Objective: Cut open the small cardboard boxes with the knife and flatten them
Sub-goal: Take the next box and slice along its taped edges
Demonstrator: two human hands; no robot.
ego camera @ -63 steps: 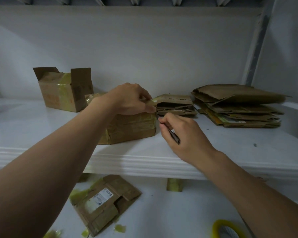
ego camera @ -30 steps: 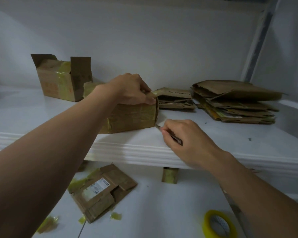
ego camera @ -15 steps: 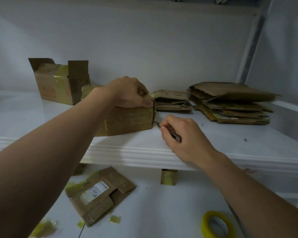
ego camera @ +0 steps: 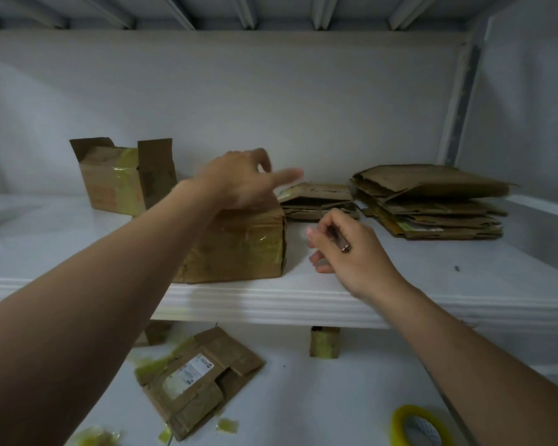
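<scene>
Right now your left hand [ego camera: 239,183] hovers over the top of the brown cardboard box wrapped in yellowish clear tape [ego camera: 239,249], which sits at the front edge of the white shelf [ego camera: 416,284]. The hand is blurred, with one finger reaching straight out to the right and the others loosely bent. It holds nothing, though whether its heel touches the cardboard cannot be told. Just right of that box, your right hand [ego camera: 355,255] hangs above the shelf with thumb and fingers curled round a slim dark knife [ego camera: 341,242], its blade hidden. Behind the box to the left stands an open-flapped brown carton [ego camera: 126,181]. Behind it to the right lies a small stack of flattened cardboard [ego camera: 319,201], and further right a larger flattened stack [ego camera: 432,204]. Below the box, on the lower white surface, lie a flattened labelled carton [ego camera: 200,378] and, well to the right, a yellow tape roll [ego camera: 416,426].
</scene>
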